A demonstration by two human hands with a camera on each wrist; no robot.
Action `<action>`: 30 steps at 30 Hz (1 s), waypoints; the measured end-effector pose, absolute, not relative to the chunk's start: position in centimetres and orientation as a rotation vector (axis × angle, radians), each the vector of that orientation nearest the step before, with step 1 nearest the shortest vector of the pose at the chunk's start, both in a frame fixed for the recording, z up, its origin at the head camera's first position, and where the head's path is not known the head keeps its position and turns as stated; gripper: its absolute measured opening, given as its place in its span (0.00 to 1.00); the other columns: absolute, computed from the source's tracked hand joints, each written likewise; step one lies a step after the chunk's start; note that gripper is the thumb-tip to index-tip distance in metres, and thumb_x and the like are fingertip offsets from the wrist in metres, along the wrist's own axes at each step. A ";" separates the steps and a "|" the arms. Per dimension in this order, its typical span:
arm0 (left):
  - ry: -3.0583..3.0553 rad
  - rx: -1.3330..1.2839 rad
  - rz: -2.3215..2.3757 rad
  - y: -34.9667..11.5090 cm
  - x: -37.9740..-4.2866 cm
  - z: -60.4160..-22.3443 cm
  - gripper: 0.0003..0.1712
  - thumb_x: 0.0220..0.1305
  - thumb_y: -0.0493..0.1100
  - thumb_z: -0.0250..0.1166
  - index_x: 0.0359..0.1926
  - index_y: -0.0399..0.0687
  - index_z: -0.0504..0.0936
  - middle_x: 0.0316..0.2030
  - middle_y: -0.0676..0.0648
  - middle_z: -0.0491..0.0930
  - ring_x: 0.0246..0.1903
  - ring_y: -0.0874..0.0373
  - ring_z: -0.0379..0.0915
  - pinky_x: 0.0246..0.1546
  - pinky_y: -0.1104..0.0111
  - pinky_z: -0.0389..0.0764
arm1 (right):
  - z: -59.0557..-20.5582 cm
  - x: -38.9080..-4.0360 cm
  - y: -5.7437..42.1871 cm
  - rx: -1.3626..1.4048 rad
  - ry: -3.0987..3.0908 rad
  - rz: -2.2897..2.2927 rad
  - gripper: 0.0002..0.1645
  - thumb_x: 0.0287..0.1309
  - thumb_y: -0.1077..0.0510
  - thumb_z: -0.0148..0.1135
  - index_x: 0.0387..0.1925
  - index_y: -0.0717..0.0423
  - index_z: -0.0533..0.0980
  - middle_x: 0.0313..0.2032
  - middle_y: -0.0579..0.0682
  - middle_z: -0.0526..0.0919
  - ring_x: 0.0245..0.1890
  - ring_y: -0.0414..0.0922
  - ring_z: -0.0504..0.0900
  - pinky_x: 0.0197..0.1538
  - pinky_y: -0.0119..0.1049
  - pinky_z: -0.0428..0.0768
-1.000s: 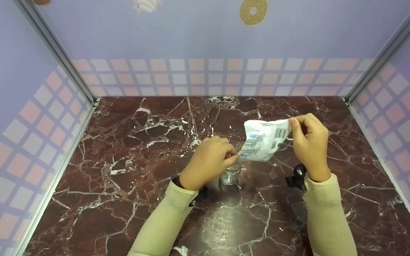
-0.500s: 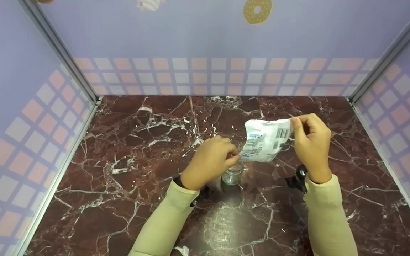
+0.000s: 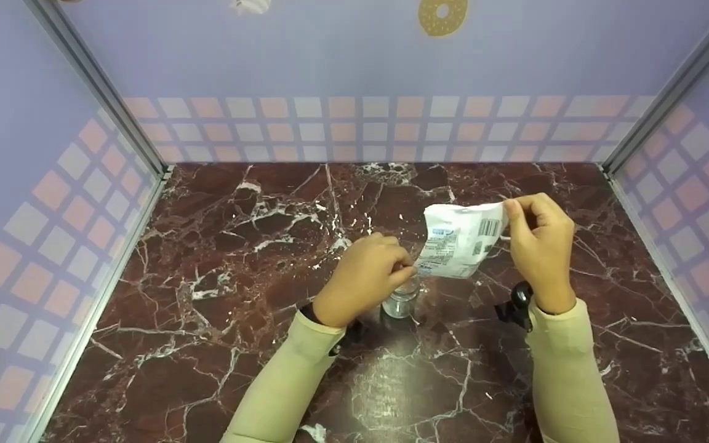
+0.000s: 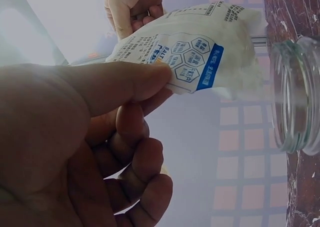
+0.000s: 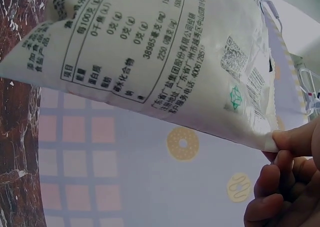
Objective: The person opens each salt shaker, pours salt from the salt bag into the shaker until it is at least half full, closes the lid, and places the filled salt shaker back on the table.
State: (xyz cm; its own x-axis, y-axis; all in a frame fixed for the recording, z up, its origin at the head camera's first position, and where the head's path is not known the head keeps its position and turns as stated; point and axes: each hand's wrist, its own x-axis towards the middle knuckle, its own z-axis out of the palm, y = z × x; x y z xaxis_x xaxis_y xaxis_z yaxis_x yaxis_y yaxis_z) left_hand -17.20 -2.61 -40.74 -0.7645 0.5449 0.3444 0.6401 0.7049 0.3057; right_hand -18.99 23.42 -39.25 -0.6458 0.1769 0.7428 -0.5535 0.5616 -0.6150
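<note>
A white printed salt bag (image 3: 459,241) hangs tilted between both hands, its lower left end over a clear glass jar (image 3: 399,306). My left hand (image 3: 362,280) pinches the bag's lower edge between thumb and forefinger. At the upper right corner, my right hand (image 3: 540,249) pinches the bag the same way. In the left wrist view, the bag's low end (image 4: 247,82) faces the mouth of the jar (image 4: 295,97), with a faint white haze between them. The left hand partly hides the jar in the head view.
White specks lie scattered on the dark red marbled tabletop (image 3: 256,246), mostly behind and left of the left hand. Lilac panels with pink and white squares, such as the back wall (image 3: 342,67), enclose the table at the back and both sides.
Both hands keep their hold on the salt bag, nearly still over the jar. The head view shifts slightly.
</note>
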 end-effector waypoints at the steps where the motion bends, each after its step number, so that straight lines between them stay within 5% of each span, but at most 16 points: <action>1: -2.688 -0.947 -0.609 -2.6 -17.2 -40.7 0.10 0.68 0.48 0.69 0.35 0.49 0.91 0.31 0.53 0.85 0.31 0.57 0.76 0.48 0.64 0.79 | -39.6 -19.2 23.6 0.298 -1.984 1.144 0.10 0.63 0.72 0.67 0.25 0.71 0.80 0.23 0.55 0.77 0.24 0.32 0.67 0.30 0.23 0.64; 30: -2.729 -0.947 -0.616 -2.5 -17.2 -40.6 0.10 0.70 0.49 0.68 0.37 0.49 0.91 0.30 0.54 0.83 0.31 0.59 0.74 0.57 0.63 0.78 | -38.4 -18.3 22.5 0.298 -1.912 1.184 0.10 0.61 0.74 0.66 0.24 0.74 0.79 0.22 0.56 0.74 0.24 0.31 0.66 0.29 0.24 0.63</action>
